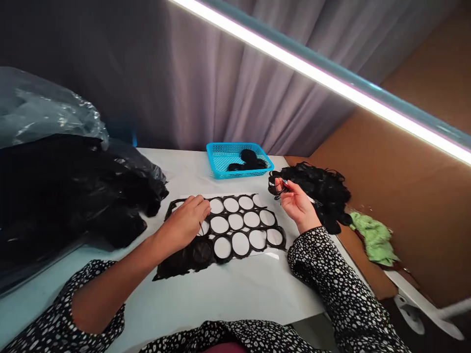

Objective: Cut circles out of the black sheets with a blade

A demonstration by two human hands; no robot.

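A black sheet [206, 238] with rows of round openings lies on the white table; white shows through most openings, while the lower left part is dark. My left hand [191, 215] is over the sheet's upper left part, fingers bent together at a thin black strand. To the right of the sheet, my right hand [294, 200] is raised palm up, thumb and fingertips closed on a small tool with a bit of red and blue, mostly hidden by the fingers. Just behind it sits a pile of black pieces [324, 189].
A blue basket [217, 173] with black round pieces stands at the back. Black material [66, 191] in clear plastic [47, 110] fills the left side. A green cloth [373, 238] lies at the right edge. A bright light bar [316, 76] crosses overhead.
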